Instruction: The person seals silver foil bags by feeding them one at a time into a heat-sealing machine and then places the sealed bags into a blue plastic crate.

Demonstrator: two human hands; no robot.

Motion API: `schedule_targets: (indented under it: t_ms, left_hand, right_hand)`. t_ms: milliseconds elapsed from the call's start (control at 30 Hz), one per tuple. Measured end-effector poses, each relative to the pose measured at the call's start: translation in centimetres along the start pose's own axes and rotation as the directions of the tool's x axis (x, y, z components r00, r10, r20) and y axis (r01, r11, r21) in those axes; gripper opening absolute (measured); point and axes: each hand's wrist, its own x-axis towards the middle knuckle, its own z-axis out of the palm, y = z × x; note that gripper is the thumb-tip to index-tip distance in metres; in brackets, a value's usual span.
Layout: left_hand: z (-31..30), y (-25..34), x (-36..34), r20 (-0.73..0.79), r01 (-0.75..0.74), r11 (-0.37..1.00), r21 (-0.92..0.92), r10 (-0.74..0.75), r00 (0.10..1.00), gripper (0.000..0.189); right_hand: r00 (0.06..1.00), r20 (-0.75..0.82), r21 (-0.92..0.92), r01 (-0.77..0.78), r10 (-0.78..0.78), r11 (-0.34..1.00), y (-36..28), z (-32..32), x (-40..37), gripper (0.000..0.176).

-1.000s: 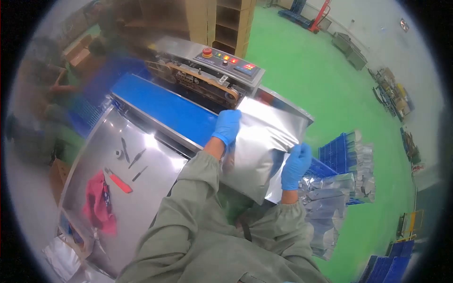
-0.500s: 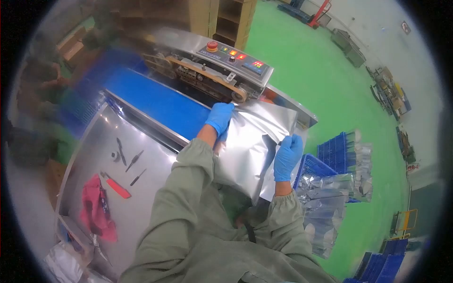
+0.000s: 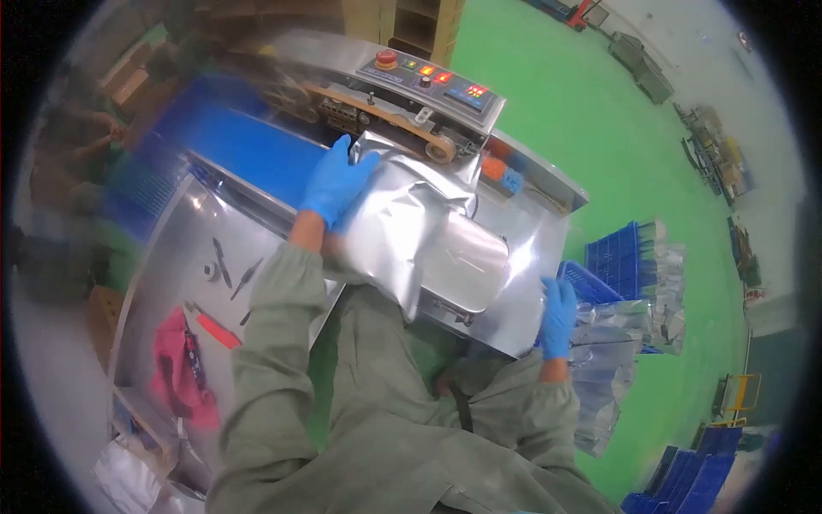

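A silver foil bag (image 3: 390, 231) lies slanted at the front of a belt sealing machine (image 3: 411, 94), its upper edge close under the machine's drive belt and wheel. My left hand (image 3: 336, 184), in a blue glove, holds the bag's left side with the thumb over the foil; some of its fingers are hidden. Well apart from the bag, my right hand (image 3: 558, 317), also gloved in blue, is at the right edge of the metal table (image 3: 535, 257), beside a blue basket (image 3: 586, 283). Its fingers are extended, with nothing visible in them.
A blue conveyor (image 3: 257, 154) runs left from the sealer. The steel side tray (image 3: 257, 214) bears a red-handled cutter (image 3: 217, 329), a pink cloth (image 3: 181, 368) and small tools. Several foil bags (image 3: 604, 385) hang at the right baskets. Blue crates (image 3: 685, 475) stand lower right.
My left hand has moved left with the foil bag. My right hand has let go of the bag and moved right and down toward the basket, uncovering a metal plate.
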Motion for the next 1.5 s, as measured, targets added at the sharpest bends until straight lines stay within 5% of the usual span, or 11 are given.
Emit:
schedule_targets:
  t_ms: [100, 200, 267, 400, 500, 600, 767, 900, 1067, 1267, 1500]
  left_hand:
    - [-0.6, -1.3, -3.9, 0.0, -0.318, 0.833, 0.453, 0.356, 0.934, 0.077]
    - [-3.2, 0.2, -8.5, 0.071, -0.259, 0.772, 0.581, 0.269, 0.96, 0.087]
    - [-4.6, 0.0, -9.3, -0.042, -0.205, 0.769, 0.606, 0.288, 0.957, 0.088]
    - [-5.7, -0.5, -10.6, -0.262, -0.121, 0.725, 0.678, 0.392, 0.882, 0.08]
    - [-4.8, 1.2, -12.0, 0.025, -0.224, 0.707, 0.671, 0.281, 0.959, 0.07]
    - [-4.9, -1.5, -12.2, -0.074, -0.082, 0.485, 0.871, 0.292, 0.953, 0.065]
    - [-5.6, -0.6, -13.6, -0.217, 0.039, 0.465, 0.884, 0.335, 0.917, 0.062]
    - [-2.0, 7.7, -15.4, 0.208, -0.317, 0.755, 0.574, 0.24, 0.948, 0.052]
    - [8.9, 10.3, -19.4, 0.38, -0.747, 0.665, -0.006, 0.693, 0.613, 0.065]
    - [14.8, 18.4, -21.1, 0.333, -0.695, 0.573, -0.434, 0.819, 0.467, 0.073]
    - [16.9, 15.9, -19.8, 0.363, -0.564, 0.734, -0.379, 0.678, 0.639, 0.051]
  right_hand:
    - [0.988, 0.061, -0.405, -0.106, 0.143, 0.908, 9.6, -8.7, -4.1, 0.034]
    - [0.96, -0.11, -0.893, -0.209, 0.257, 0.398, 15.7, -14.6, -11.3, 0.051]
    - [0.863, 0.063, -0.916, -0.149, 0.501, 0.372, 20.9, -18.3, -14.7, 0.053]
    - [0.923, 0.089, -0.962, -0.019, 0.375, 0.274, 24.5, -20.4, -17.5, 0.041]
    - [0.903, -0.046, -0.966, -0.15, 0.427, 0.213, 24.9, -20.4, -16.1, 0.028]
    - [0.935, -0.013, -0.971, -0.095, 0.353, 0.218, 23.5, -20.3, -14.0, 0.025]
    - [0.993, -0.108, -0.734, -0.043, -0.054, 0.678, 18.5, -20.1, -10.4, 0.025]
    - [0.993, -0.103, -0.497, 0.003, -0.063, 0.868, 6.5, -21.9, -7.5, 0.02]
    - [0.958, -0.285, -0.09, 0.007, -0.033, 0.996, -4.9, -24.1, -6.2, 0.026]
    - [0.984, -0.157, 0.509, 0.008, 0.084, 0.861, -5.5, -24.1, -2.2, 0.031]
    - [0.961, 0.273, 0.81, -0.256, 0.047, 0.527, -1.7, -16.4, 1.1, 0.034]
